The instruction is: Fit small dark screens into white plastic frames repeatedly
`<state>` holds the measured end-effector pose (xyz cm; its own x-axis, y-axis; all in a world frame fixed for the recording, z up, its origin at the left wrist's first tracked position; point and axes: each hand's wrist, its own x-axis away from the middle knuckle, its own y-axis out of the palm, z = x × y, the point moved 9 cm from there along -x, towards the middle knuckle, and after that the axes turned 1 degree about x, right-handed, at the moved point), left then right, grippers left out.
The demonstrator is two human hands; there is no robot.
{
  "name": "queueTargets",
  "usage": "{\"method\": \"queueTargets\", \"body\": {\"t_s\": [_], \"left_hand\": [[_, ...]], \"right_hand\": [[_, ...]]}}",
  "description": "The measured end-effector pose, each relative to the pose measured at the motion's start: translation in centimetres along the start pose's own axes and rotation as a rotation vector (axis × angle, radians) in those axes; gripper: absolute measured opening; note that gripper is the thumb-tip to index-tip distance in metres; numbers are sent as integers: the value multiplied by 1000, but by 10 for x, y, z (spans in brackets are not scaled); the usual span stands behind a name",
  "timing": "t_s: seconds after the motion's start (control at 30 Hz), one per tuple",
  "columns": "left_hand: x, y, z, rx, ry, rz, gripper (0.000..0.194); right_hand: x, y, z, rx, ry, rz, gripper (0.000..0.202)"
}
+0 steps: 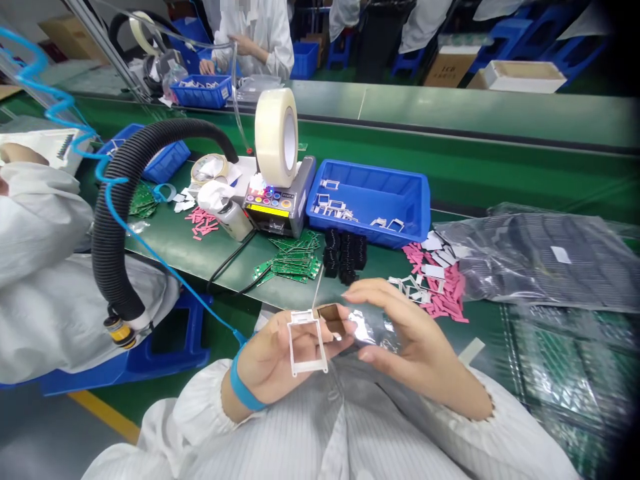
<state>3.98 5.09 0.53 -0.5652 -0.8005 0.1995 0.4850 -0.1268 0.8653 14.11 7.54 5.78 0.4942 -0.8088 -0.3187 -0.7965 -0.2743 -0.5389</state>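
Note:
My left hand (270, 353), with a blue wrist strap (245, 383), holds a white plastic frame (309, 367) upright, palm toward me. A small dark rectangular panel (331, 319) sits at the same hand's fingertips, beside the frame. My right hand (420, 347) curves around a shiny piece of clear plastic (373, 330), its thumb and fingers on either side; the exact contact is partly hidden. Past the hands lie a pile of green circuit boards (295, 260) and a stack of black parts (345, 253).
A blue bin (370, 170) holds several white frames. Pink strips (447, 293) and white pieces lie right of it, beside a bagged stack (545, 260). A tape roll (275, 137) stands on a dispenser (280, 213). A black hose (107, 233) arches at left, near a co-worker's sleeve (40, 213).

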Motion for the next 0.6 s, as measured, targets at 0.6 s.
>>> {"method": "queueTargets", "body": {"t_s": [0.6], "left_hand": [[-17, -17, 10, -367, 192, 59, 42]], "right_hand": [[-15, -11, -47, 492, -158, 198, 24]]}}
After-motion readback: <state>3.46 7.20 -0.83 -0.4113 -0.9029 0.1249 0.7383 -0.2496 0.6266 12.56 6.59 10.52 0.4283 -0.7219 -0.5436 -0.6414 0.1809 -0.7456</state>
